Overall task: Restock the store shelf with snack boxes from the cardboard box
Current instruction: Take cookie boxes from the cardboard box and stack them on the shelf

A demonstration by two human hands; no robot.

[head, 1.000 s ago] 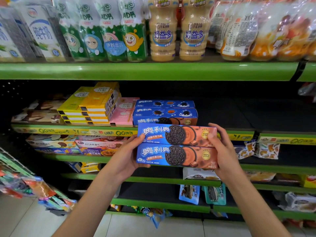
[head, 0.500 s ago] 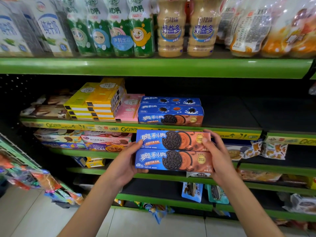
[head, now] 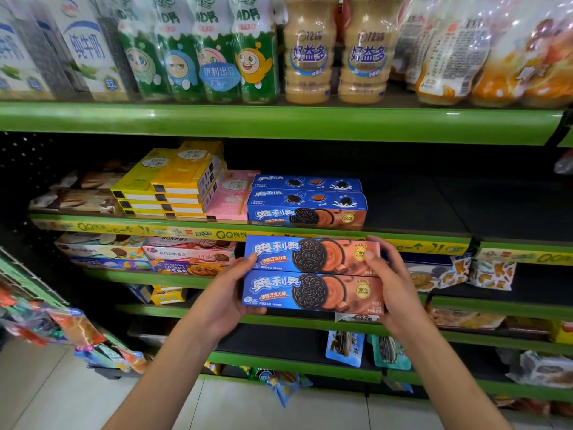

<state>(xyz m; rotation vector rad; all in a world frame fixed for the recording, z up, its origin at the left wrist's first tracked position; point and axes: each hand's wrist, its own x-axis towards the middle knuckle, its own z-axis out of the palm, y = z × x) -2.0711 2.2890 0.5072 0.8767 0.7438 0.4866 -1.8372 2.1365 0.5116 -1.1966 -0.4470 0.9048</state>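
Two blue-and-brown Oreo boxes (head: 313, 276) are held together, one above the other, in front of the shelving. My left hand (head: 224, 294) grips their left ends and my right hand (head: 393, 290) grips their right ends. They hang just below the green shelf (head: 418, 240), where two matching Oreo boxes (head: 307, 201) lie one behind the other. To the right of those, the shelf's black surface (head: 434, 206) is bare. The cardboard box is out of view.
Yellow boxes (head: 173, 184) and a pink box (head: 231, 197) lie left of the shelved Oreos. Drink bottles (head: 310, 51) fill the top shelf. Lower shelves hold cookie boxes (head: 186, 254) and snack packets (head: 459, 271). A rack of bagged snacks (head: 46, 321) juts out at left.
Both hands have kept their grip on the two boxes, which now sit a little lower against the shelves, under the shelf edge. The camera has moved closer to the shelving.
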